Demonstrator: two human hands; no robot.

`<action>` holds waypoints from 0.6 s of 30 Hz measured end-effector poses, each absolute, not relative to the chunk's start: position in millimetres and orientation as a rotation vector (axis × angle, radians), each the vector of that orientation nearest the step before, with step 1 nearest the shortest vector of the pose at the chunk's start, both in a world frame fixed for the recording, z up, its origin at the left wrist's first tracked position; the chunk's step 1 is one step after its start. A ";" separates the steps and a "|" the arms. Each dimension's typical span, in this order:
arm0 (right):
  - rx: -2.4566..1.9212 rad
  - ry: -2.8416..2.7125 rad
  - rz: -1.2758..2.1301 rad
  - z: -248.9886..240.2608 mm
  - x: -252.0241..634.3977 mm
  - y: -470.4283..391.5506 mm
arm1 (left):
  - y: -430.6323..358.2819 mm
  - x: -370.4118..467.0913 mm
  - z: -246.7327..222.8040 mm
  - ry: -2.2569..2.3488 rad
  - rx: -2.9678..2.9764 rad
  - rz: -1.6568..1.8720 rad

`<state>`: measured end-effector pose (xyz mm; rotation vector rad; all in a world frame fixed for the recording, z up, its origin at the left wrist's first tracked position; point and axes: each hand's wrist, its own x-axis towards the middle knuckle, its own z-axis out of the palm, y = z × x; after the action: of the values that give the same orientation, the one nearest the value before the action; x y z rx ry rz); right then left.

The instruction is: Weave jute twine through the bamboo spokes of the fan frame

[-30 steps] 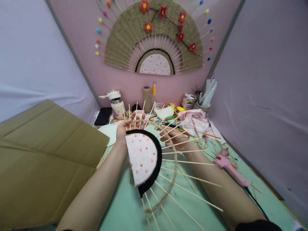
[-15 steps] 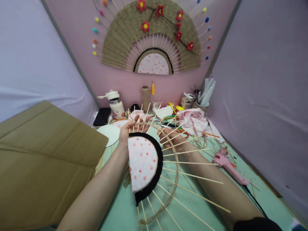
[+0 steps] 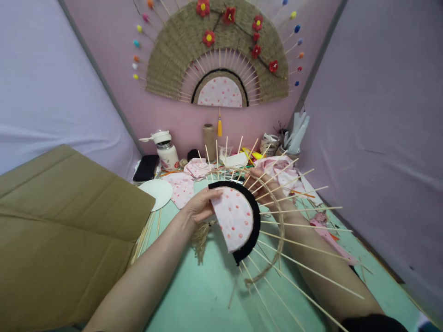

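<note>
A half-round fan frame (image 3: pixel 232 216) in white cloth with red dots, edged in black, is held tilted above the table. Thin wooden sticks (image 3: pixel 313 251) radiate from its curved edge, and a band of brown twine (image 3: pixel 281 230) winds between them. My left hand (image 3: pixel 202 203) grips the straight edge near its upper corner, thumb on the cloth. My right hand (image 3: pixel 265 186) is behind the upper right sticks beside the twine, fingers curled and partly hidden; what they hold is unclear. A loose bundle of twine (image 3: pixel 200 242) hangs below my left hand.
A large cardboard sheet (image 3: pixel 69 240) stands at left. A pink glue gun (image 3: pixel 334 240) lies right, partly behind sticks. At the back are a white bottle (image 3: pixel 168 154), a phone (image 3: pixel 146 168), a cardboard tube (image 3: pixel 208 142) and dotted cloth (image 3: pixel 277 168). A finished fan (image 3: pixel 166 60) hangs on the wall.
The fan frame has moved right and tilted. My left hand has shifted from the upper sticks to the straight edge of the half-disc. My right hand has moved slightly right and up.
</note>
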<state>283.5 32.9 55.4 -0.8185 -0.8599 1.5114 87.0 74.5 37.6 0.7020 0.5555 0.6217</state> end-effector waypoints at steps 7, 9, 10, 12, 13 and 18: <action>-0.916 -0.927 1.380 54.9 289.5 35.2 | 80.8 84.0 45.5 0.558 0.711 0.808; -0.956 -0.957 1.305 55.6 290.6 34.3 | 85.8 77.3 52.1 0.587 0.733 0.847; -0.978 -0.985 1.270 56.5 291.0 33.2 | 87.6 74.1 55.1 0.596 0.750 0.858; -1.013 -1.046 1.213 59.3 291.4 30.2 | 89.6 68.9 60.5 0.596 0.783 0.861; -1.024 -1.069 1.200 60.6 291.7 28.8 | 89.8 67.0 62.8 0.591 0.794 0.863; -1.010 -1.094 1.186 59.4 299.3 27.6 | 89.0 61.3 71.9 0.585 0.815 0.865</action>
<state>299.3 27.6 59.4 -1.0097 -1.0941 1.1858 61.3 89.0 71.9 0.8151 0.5848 0.8647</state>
